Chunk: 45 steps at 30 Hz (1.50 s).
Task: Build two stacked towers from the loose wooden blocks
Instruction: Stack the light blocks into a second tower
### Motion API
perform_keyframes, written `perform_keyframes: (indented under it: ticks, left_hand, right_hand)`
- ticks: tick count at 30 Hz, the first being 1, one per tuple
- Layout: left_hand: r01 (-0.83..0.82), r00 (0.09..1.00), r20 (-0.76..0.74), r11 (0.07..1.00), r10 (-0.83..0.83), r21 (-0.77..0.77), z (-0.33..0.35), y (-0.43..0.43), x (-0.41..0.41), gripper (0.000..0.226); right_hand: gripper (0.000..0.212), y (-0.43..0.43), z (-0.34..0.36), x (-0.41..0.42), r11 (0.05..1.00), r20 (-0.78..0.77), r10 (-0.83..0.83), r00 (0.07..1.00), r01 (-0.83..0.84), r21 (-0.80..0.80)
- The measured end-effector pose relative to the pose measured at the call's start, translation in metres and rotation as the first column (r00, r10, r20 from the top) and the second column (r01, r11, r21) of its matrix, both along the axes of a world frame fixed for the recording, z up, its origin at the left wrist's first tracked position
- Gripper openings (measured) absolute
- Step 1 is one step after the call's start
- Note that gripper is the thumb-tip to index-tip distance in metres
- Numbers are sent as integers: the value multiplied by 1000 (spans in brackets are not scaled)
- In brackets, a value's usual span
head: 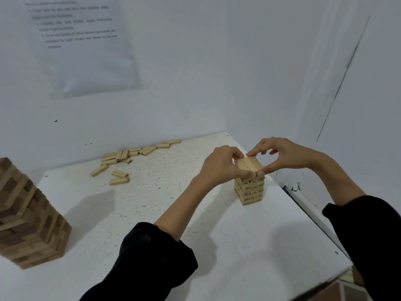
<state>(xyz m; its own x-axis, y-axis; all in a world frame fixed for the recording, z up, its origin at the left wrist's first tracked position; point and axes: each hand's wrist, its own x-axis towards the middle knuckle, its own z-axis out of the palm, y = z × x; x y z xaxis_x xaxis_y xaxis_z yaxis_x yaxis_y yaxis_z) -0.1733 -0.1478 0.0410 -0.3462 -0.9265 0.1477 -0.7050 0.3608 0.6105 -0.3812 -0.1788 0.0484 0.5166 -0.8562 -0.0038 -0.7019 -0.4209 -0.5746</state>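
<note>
Head view: the small tower point(249, 190) of pale blocks stands near the right edge of the worktop point(152, 213). Both hands pinch its top layer point(248, 164), the left hand point(221, 165) from the left side and the right hand point(284, 156) with thumb and forefinger at the right corners. Loose blocks point(128, 158) lie scattered by the back wall. A taller, darker tower point(28, 216) stands at far left.

Bare room corner serves as a plain work station.
A white, speckled table point(152, 213) sits where two white walls point(195, 61) meet; a printed sheet point(82, 46) of numbered lines, too blurred to read, hangs on one wall, and wooden blocks point(121, 161) lie on the tabletop.
</note>
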Motion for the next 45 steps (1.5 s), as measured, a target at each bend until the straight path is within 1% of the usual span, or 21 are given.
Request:
perform_keyframes:
  ticks: [9,14,16,22,27,29,36,42,45]
  left_hand:
    - [-20,997,73,1000,21,-15,-3,0,-4,60]
    - [-21,995,93,1000,23,-18,-3,2,-3,65]
    - [-18,997,74,1000,19,-13,-1,2,-1,67]
    - [-37,999,8,998,38,-41,14,-5,24,52]
    - [-114,992,-64,991,109,-72,27,-9,60,40]
    - [-154,985,-88,986,147,-71,26,-11,78,37]
    - [-306,944,-140,951,297,-51,0,-20,141,29]
    - [-437,894,-109,900,435,6,-45,-44,185,30]
    - [-508,860,-59,861,506,-27,-71,-59,196,31]
  right_hand:
    - [52,0,-8,-4,1000,21,-26,999,26,13]
    - [53,3,-9,-2,999,34,-50,998,50,1]
    - [54,5,-5,-1,998,41,-56,998,56,-12]
    - [55,12,15,21,997,85,-47,995,52,-59]
    - [41,5,20,65,978,166,-106,980,133,-159]
    - [38,1,15,89,965,196,-135,971,173,-197]
    - [36,-13,-20,179,954,396,-144,907,234,-189]
    - [37,-43,-77,239,958,400,-199,895,263,-114]
    - [39,-57,-103,253,951,356,-237,904,292,-107]
